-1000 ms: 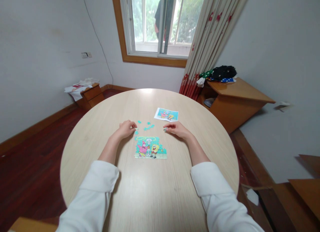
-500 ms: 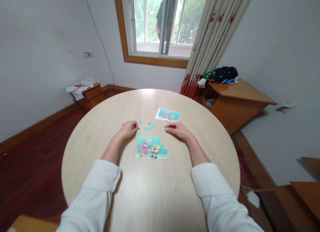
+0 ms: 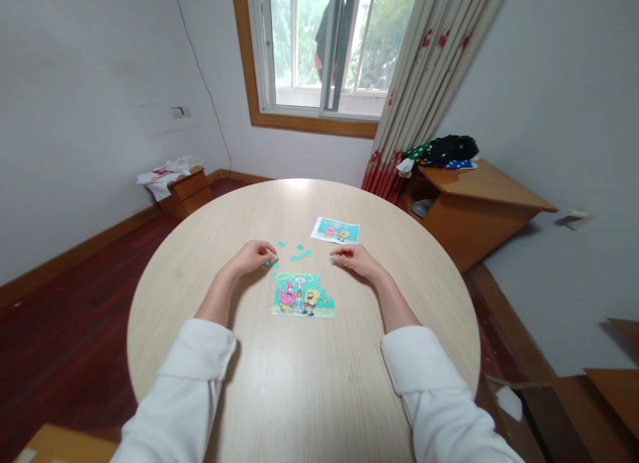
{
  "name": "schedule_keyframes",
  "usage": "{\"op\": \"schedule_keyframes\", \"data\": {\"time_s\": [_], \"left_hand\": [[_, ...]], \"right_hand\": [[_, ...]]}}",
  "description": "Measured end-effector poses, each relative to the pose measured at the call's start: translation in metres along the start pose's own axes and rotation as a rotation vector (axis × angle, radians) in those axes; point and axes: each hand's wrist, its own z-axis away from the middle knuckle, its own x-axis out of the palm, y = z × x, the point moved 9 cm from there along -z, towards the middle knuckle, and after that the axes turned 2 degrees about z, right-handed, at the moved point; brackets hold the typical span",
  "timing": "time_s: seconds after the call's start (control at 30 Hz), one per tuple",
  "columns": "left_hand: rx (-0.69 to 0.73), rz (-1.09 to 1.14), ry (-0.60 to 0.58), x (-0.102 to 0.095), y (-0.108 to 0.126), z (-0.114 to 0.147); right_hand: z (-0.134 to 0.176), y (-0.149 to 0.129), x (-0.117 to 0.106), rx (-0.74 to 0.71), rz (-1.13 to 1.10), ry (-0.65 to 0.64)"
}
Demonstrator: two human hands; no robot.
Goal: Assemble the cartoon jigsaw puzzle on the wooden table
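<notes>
A partly assembled jigsaw puzzle with cartoon figures lies flat on the round table; its upper right corner is open and ragged. My left hand, beyond the puzzle's upper left corner, pinches a small teal puzzle piece. Under and beside those fingers lie more teal pieces. To the right, my right hand has its fingertips closed on another small teal piece. Several loose teal pieces are scattered between the two hands.
A printed reference picture lies behind the loose pieces. The round wooden table fills the middle. Beyond it stand a small cabinet on the left and a tilted wooden desk with cloths on the right, beside a curtain.
My left hand has turned slightly, so the teal piece in its fingers shows more and pieces beneath come into sight. My right hand stays almost in place. The view has shifted a little.
</notes>
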Motion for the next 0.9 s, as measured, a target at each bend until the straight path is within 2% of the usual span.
{"op": "schedule_keyframes", "data": {"time_s": [0.2, 0.33, 0.57, 0.73, 0.9], "left_hand": [[-0.080, -0.002, -0.218, 0.002, 0.004, 0.015], [-0.100, -0.005, -0.299, 0.005, 0.010, 0.024], [-0.170, 0.063, -0.496, 0.036, 0.001, 0.057], [-0.212, 0.079, -0.501, 0.044, -0.002, 0.083], [-0.243, 0.104, -0.407, 0.045, -0.006, 0.090]], "right_hand": [[0.000, 0.000, -0.001, 0.005, -0.008, 0.010], [0.001, -0.001, -0.001, 0.017, -0.016, 0.019], [0.000, -0.004, -0.003, 0.004, 0.005, 0.032], [0.000, -0.005, -0.001, -0.009, 0.005, 0.023], [0.000, -0.004, 0.000, -0.001, -0.006, 0.031]]}}
